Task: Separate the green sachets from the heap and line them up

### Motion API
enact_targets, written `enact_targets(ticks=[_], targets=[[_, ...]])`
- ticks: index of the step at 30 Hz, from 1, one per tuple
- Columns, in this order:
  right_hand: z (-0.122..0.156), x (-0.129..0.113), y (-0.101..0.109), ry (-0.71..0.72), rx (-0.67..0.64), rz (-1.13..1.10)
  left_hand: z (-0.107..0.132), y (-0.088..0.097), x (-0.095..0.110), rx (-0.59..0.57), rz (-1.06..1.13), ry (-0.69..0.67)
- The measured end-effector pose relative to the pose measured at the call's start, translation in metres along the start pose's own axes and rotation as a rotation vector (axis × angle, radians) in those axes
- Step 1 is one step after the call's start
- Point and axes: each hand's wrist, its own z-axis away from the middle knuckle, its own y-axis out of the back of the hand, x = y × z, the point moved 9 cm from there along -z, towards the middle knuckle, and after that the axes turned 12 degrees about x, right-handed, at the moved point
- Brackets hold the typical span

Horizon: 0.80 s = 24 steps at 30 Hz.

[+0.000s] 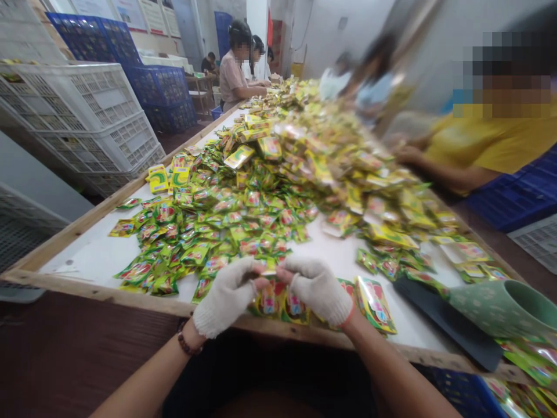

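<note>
Both hands wear white knit gloves with bare fingertips, and they meet close together above the near edge of the table. My left hand (228,295) is closed, its thumb and fingers pinching one end of a small packet (270,273). From the other side my right hand (319,290) pinches the same packet, which is mostly hidden by the fingers. Just below the hands lie flat yellow-green packets (295,306) in a row along the wooden edge. Another packet (376,305) lies right of my right hand. A large heap of small green packets (209,226) spreads beyond my hands.
Yellow packs (322,165) are piled along the table. At right are a green cup-shaped container (500,302) and a dark flat piece (448,322). A wooden rim (96,295) borders the table. White crates (91,98) stand left; a person in yellow (487,142) sits right.
</note>
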Motion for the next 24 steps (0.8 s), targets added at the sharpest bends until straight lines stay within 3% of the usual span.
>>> enact_targets(ticks=[7,12,18,21,24], targets=[[-0.004,0.003,0.000,-0.040,0.060,-0.026,-0.013,0.000,0.015,-0.096,0.028,0.080],[0.004,0.004,0.004,0.063,0.099,-0.007,-0.007,0.004,0.016,-0.117,-0.103,-0.042],[0.024,-0.009,-0.006,0.256,0.046,0.040,0.004,0.007,0.015,-0.039,-0.167,-0.212],[0.021,-0.003,-0.010,0.184,0.081,0.010,0.001,0.001,0.014,-0.068,-0.199,-0.199],[0.011,0.016,0.006,-0.042,0.194,-0.089,-0.014,-0.001,0.011,-0.044,-0.258,-0.137]])
